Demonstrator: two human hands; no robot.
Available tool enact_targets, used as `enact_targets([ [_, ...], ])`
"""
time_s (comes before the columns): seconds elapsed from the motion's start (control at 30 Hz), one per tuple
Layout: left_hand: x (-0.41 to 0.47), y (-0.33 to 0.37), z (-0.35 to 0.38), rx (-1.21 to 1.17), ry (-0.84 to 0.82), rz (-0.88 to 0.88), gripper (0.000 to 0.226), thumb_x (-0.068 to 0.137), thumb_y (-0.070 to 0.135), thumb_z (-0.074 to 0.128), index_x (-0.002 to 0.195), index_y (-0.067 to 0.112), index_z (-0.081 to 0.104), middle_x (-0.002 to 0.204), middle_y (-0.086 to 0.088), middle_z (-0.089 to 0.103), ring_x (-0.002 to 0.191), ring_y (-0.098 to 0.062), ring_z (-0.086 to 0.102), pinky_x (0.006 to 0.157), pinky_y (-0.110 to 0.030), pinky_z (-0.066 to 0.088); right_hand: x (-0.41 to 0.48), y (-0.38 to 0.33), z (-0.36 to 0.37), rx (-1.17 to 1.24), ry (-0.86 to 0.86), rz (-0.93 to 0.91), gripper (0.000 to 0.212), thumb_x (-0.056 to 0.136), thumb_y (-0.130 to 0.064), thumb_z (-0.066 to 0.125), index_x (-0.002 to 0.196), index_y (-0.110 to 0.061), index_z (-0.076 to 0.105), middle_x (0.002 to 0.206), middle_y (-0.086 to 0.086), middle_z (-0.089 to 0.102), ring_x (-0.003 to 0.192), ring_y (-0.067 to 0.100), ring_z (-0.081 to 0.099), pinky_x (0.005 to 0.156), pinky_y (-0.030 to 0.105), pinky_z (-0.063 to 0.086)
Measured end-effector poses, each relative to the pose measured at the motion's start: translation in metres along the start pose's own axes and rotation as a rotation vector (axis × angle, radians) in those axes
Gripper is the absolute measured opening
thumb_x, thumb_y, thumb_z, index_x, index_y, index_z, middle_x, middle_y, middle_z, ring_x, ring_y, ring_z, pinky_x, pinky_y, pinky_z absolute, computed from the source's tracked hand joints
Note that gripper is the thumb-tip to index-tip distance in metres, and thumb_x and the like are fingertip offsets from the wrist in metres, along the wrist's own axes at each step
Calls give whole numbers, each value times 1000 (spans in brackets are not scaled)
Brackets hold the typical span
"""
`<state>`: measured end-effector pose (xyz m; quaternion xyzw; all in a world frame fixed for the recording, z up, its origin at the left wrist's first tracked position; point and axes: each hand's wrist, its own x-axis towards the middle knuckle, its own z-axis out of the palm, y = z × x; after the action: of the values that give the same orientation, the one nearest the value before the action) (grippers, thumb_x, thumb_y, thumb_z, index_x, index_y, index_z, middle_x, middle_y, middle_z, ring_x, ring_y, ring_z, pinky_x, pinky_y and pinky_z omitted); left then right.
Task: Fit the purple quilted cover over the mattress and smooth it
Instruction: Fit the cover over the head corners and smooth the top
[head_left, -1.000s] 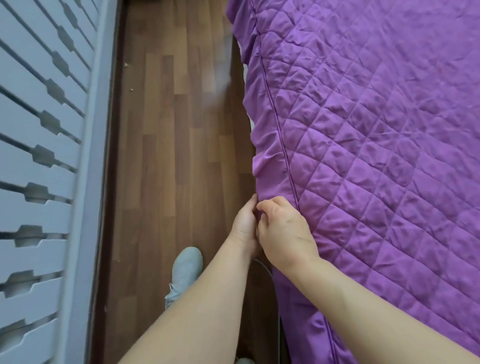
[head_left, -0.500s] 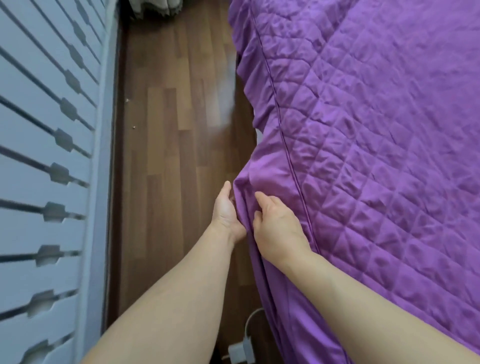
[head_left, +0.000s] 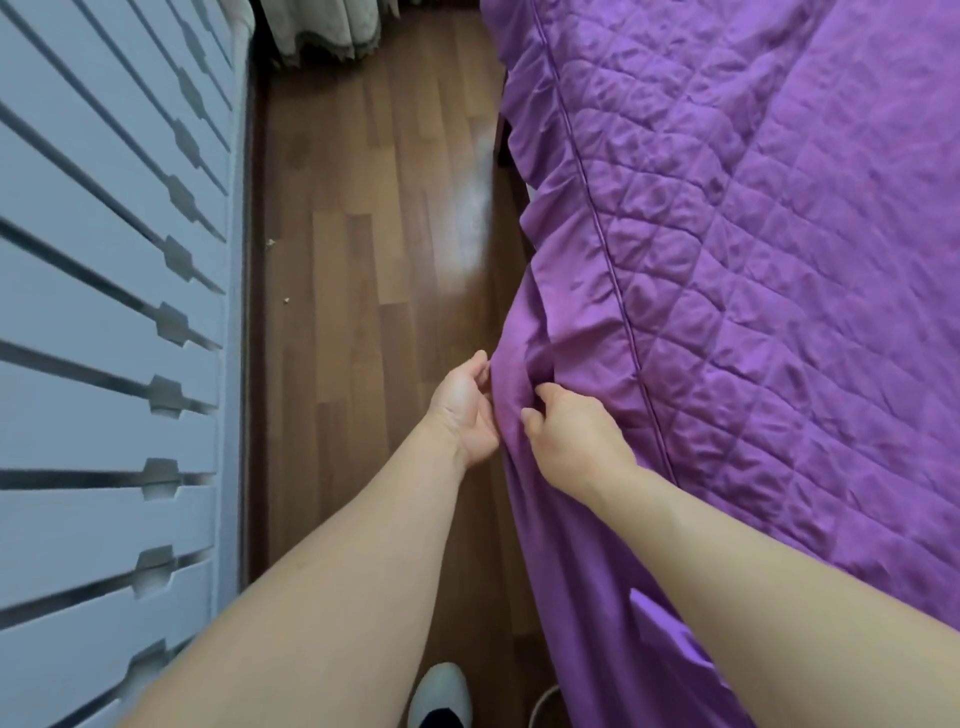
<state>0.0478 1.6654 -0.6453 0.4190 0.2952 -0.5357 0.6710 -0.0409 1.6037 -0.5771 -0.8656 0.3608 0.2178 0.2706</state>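
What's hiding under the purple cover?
Only a pale sliver peeks out at the side edge of the cover, probably the mattress. The rest is hidden beneath the quilting. The left hand and right hand pinch its hanging skirt.

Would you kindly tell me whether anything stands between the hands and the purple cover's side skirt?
Nothing visible does: the left hand and right hand both grip the side skirt of the purple cover.
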Motion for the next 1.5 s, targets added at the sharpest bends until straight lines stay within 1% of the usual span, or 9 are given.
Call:
enact_targets([
  [0.13,-6,20,3,-6,-20,-8,29,99,30,36,91,13,57,75,-7,67,48,-20,67,41,-22,52,5,-22,-9,42,76,-22,29,97,-32,40,111,-9,51,112,14,63,106,35,56,83,39,44],
  [0.57,48,121,23,80,-45,-25,43,100,29,29,75,9,58,52,-8,66,46,-21,62,57,-29,46,120,-92,-65,-16,183,5,30,95,-31,44,110,-10,59,116,14,64,111,32,58,85,35,46],
  [0.63,69,131,36,117,-52,-75,49,100,28,29,65,9,58,58,-5,60,50,-19,56,56,-27,44,143,-97,-73,-69,106,43,25,92,-22,50,112,-12,62,117,13,64,111,31,60,85,35,49],
  [0.73,90,141,59,215,-73,-145,33,99,24,31,79,11,54,76,-5,50,64,-19,48,60,-29,40,168,-97,-90,-193,57,67,26,91,-11,50,115,-11,60,119,11,62,113,30,59,85,35,49],
  [0.9,118,163,95,263,-68,-171,21,93,10,38,88,10,58,89,-8,60,84,-20,59,71,-27,47,205,-99,-123,-405,166,-307,27,89,-5,43,113,-10,53,117,9,53,112,30,48,75,35,37],
  [0.97,126,168,103,386,-86,-177,26,94,9,38,80,9,60,77,-6,67,71,-17,64,62,-26,52,221,-98,-137,-555,97,-361,31,91,-9,40,117,-11,56,122,8,56,117,29,44,85,36,39],
  [1.13,130,185,105,740,-265,-338,54,91,2,44,41,13,62,39,7,52,34,-2,52,41,-11,46,244,-98,-160,-832,-344,-145,39,93,-15,46,131,-14,53,140,6,49,129,27,46,98,36,40],
  [1.33,133,208,95,719,-388,-481,19,86,15,55,86,10,73,83,-2,77,76,-11,73,76,-28,58,267,-109,-164,-992,-573,-240,42,93,-21,44,135,-18,47,146,4,41,138,31,28,110,44,22],
  [1.5,131,216,64,411,-365,-357,31,73,12,64,102,7,73,97,-8,75,90,-17,72,89,-30,54,291,-133,-184,-976,-820,-302,23,90,-13,44,105,-10,61,100,10,58,94,28,55,84,33,42],
])
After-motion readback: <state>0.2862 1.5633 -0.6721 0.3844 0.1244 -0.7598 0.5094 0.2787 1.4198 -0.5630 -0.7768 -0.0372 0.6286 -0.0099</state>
